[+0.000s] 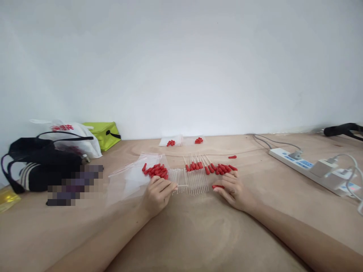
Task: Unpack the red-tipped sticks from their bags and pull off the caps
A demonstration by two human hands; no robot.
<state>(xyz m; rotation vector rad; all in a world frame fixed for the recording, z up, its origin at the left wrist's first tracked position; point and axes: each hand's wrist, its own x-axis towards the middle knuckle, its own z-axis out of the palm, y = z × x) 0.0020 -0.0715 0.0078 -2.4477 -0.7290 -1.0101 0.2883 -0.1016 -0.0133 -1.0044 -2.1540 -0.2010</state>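
My left hand (159, 194) is closed, pinching a thin clear glass dropper tube (183, 186) that points right. In my right hand (234, 190) a red rubber dropper bulb (217, 186) is held between thumb and fingers, apart from the tube. Between the hands lies a row of clear dropper tubes (198, 183). Behind that row, several tubes carry red bulbs (194, 165) on their ends. Loose red bulbs (155, 170) are heaped beside my left hand, and another heap of bulbs (224, 168) lies just beyond my right hand.
Clear plastic bags (127, 177) lie at left. Two small bags with red pieces (171, 143) sit near the wall. One red bulb (232, 156) lies apart. A power strip (306, 166) with cables is at right; a black bag (42, 166) and green bag (103, 134) at left.
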